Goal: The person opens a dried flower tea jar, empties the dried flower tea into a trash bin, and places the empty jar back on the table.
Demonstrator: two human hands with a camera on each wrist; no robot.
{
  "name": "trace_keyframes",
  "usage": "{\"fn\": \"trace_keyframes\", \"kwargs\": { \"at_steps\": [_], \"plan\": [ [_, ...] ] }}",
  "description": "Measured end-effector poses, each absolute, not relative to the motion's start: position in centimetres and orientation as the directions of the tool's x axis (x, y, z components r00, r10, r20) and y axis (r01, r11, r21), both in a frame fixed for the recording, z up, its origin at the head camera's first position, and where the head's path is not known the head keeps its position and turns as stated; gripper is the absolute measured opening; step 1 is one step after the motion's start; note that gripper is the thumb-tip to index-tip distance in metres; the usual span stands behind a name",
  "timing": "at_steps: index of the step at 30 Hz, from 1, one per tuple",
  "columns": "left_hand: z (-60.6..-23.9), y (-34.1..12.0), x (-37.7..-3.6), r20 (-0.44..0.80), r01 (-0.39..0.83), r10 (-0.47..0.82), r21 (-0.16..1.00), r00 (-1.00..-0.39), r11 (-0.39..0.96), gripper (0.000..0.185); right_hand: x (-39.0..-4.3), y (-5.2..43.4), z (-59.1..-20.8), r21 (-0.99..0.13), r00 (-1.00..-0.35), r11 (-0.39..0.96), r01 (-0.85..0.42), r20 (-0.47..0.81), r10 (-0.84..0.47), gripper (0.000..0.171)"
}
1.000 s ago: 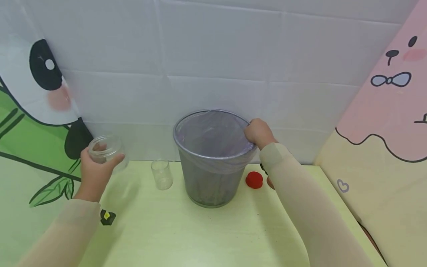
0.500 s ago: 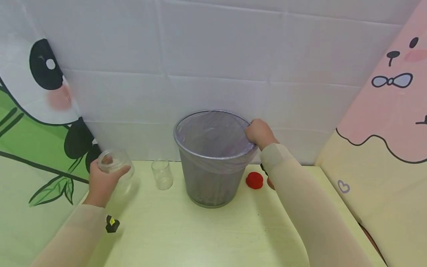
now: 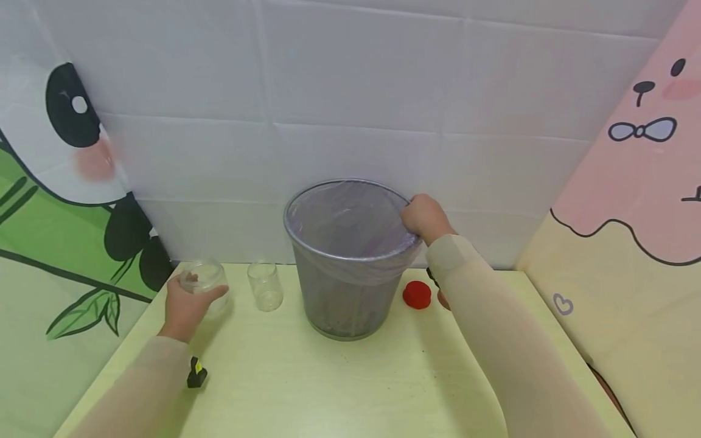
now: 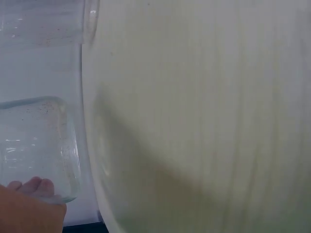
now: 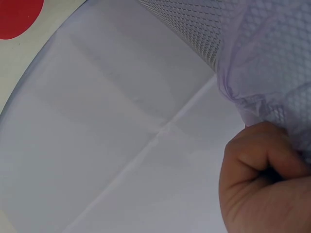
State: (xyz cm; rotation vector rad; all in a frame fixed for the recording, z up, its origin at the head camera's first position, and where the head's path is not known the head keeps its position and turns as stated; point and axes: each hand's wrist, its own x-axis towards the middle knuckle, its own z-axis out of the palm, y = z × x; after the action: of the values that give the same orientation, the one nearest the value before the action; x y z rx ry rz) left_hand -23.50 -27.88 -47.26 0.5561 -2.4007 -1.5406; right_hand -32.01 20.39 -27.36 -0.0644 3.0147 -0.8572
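At the left back of the table my left hand (image 3: 188, 307) holds a clear jar (image 3: 210, 281), thumb on one side and fingers round the other. In the left wrist view the jar (image 4: 36, 141) shows its clear wall with fingertips seen through it. My right hand (image 3: 427, 219) grips the right rim of a grey mesh trash can (image 3: 350, 304), fingers curled over the edge. A thin translucent purple bag (image 3: 350, 222) lines the can and folds over its rim. The right wrist view shows that hand (image 5: 267, 179) clenched at the bag's edge (image 5: 233, 92).
A clear cup (image 3: 265, 287) stands between the jar and the can. Right of the can a red lid (image 3: 417, 295) lies on the pale table (image 3: 328, 389); a brownish round thing (image 3: 444, 300) is partly hidden by my right sleeve. A white sheet (image 3: 350, 91) hangs behind.
My left hand has moved right and lower with the jar, bringing it closer to the clear cup. My right hand stays on the trash can's rim.
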Motion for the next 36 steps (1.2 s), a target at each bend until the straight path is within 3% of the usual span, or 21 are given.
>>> {"fn": "trace_keyframes", "kwargs": {
  "at_steps": [23, 36],
  "plan": [
    [-48.9, -29.4, -24.9, -0.040, -0.231, -0.376, 0.847, -0.926, 0.478, 0.128, -31.6, 20.6, -26.9, -0.516, -0.999, 0.855, -0.042, 0.007, -0.044, 0.038],
    [-49.0, -29.1, -24.2, -0.053, -0.233, -0.367, 0.852, -0.929, 0.469, 0.131, -32.1, 20.6, -27.4, -0.551, -0.999, 0.834, -0.041, 0.003, -0.047, 0.041]
  ]
}}
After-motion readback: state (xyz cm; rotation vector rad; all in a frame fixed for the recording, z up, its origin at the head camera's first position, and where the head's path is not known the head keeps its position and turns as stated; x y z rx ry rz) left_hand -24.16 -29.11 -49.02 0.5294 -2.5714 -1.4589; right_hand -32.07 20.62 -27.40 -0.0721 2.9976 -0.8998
